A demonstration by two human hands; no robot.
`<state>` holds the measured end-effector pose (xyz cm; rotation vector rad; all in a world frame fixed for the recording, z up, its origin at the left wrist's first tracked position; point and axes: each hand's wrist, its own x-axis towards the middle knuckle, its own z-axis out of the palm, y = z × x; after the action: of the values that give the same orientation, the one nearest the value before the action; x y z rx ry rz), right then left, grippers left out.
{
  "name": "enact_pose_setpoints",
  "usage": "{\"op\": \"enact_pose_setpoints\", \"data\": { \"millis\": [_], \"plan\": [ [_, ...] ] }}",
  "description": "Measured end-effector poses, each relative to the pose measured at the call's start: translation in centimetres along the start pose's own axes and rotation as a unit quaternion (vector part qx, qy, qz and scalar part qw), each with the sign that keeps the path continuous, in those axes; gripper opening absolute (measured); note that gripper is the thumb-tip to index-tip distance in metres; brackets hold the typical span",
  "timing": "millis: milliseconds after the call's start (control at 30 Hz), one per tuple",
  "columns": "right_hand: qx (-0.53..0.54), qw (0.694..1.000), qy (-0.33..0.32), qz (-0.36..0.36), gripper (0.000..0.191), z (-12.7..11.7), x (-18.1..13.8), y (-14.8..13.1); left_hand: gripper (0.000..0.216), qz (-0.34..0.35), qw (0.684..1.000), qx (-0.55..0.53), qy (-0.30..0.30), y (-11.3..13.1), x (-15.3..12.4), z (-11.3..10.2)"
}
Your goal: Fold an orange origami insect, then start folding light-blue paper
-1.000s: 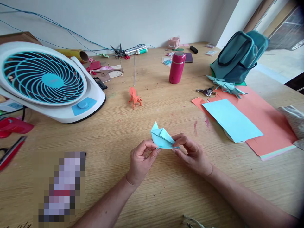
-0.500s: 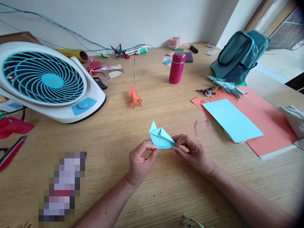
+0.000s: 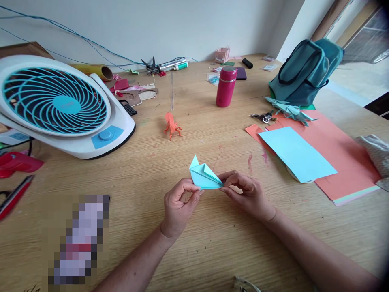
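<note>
A light-blue folded origami paper [image 3: 204, 175] is held between my two hands, above the middle of the table. My left hand [image 3: 180, 202] pinches its lower left corner between thumb and forefinger. At the pointed right end, my right hand [image 3: 246, 194] grips the paper with thumb and fingers. One pointed flap stands up at the paper's left, and a folded triangle lies along its upper right edge. Beyond the hands, an orange origami insect [image 3: 172, 125] stands on the wooden table [image 3: 146, 170].
A white and blue fan [image 3: 69, 105] fills the left side. A pink flask [image 3: 226, 87] stands at the back. To the right lie a blue sheet [image 3: 298, 154], orange paper [image 3: 343, 162], keys [image 3: 265, 117], a blue origami figure [image 3: 291, 110] and a teal backpack [image 3: 304, 77].
Both hands and the folded paper have shifted very slightly left in view. The grip and the folds look the same.
</note>
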<state>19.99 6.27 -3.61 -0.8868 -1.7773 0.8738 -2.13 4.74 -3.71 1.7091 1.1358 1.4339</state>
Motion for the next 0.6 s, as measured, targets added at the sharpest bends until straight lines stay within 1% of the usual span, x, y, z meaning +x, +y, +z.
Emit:
{"op": "enact_pose_setpoints", "data": {
  "millis": [100, 233, 367, 600],
  "plan": [
    [0.084, 0.995, 0.018, 0.05, 0.011, 0.3, 0.0, 0.1, 0.008, 0.001, 1.0, -0.003, -0.001, 0.2, 0.1, 0.1],
    [0.185, 0.975, 0.064, 0.103, 0.014, 0.9, -0.1, 0.1, 0.009, 0.012, 1.0, 0.02, -0.004, 0.2, -0.1, 0.1],
    [0.209, 0.965, 0.088, 0.131, 0.02, 1.3, -0.1, -0.1, 0.006, 0.016, 0.999, 0.034, 0.007, 0.0, -0.5, 0.0],
    [0.22, 0.963, 0.09, 0.125, 0.014, 1.2, 0.2, -0.6, 0.009, 0.025, 0.998, 0.049, -0.005, 0.5, -0.6, 0.1]
  ]
}}
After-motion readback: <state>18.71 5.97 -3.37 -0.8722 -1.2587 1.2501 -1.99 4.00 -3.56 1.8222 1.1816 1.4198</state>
